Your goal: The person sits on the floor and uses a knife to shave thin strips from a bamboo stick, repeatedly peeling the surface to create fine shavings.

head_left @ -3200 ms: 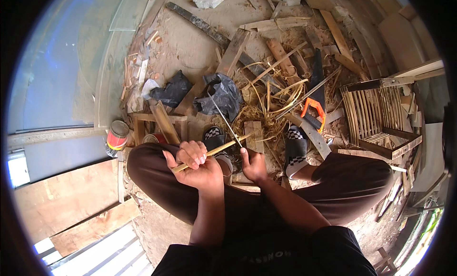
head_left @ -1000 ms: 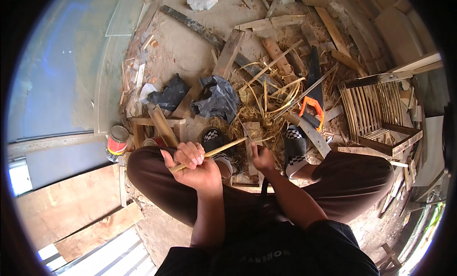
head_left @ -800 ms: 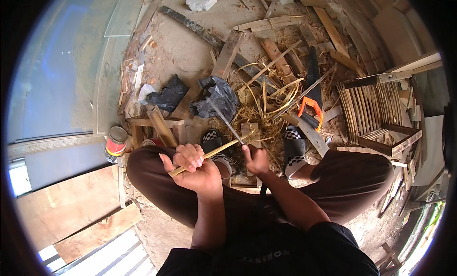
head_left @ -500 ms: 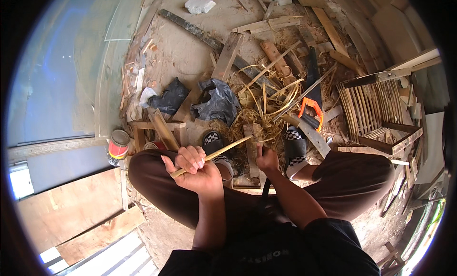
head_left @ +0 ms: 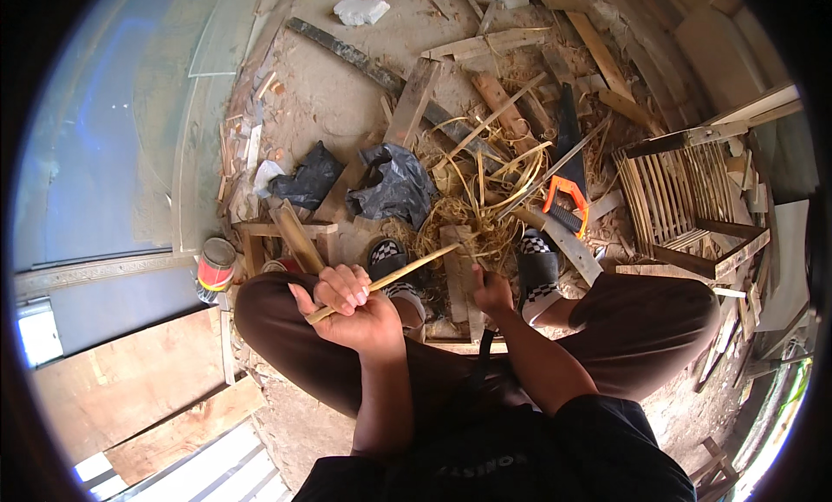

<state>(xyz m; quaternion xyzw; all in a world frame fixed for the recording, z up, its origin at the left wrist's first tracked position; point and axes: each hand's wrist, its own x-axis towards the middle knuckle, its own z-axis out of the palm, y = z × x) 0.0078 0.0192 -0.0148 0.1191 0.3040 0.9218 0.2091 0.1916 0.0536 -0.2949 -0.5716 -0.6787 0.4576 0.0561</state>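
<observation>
In my left hand [head_left: 351, 307] a thin pale bamboo stick [head_left: 414, 265] is gripped, palm turned up and fingers curled over it. It slants up to the right, its far tip close to my right hand [head_left: 492, 291]. That hand is closed round what looks like a knife [head_left: 472, 252]; its thin blade is hard to make out against the shavings, and a dark handle seems to run down below the fist. Under the stick's tip stands a narrow wooden board [head_left: 455, 285] between my feet. Curled pale shavings [head_left: 451, 220] lie heaped just beyond it.
An orange-handled saw [head_left: 568, 206] lies right of the shavings. Black plastic bags [head_left: 394, 186] lie to the left, and a red-and-yellow can [head_left: 217, 264] stands beside my left knee. A slatted wooden frame [head_left: 685, 203] is at the right. Scrap planks [head_left: 416, 103] litter the floor ahead.
My left hand and the bamboo stick have shifted slightly left and down, drawing the tip back a little. My right hand has moved slightly right, keeping its grip.
</observation>
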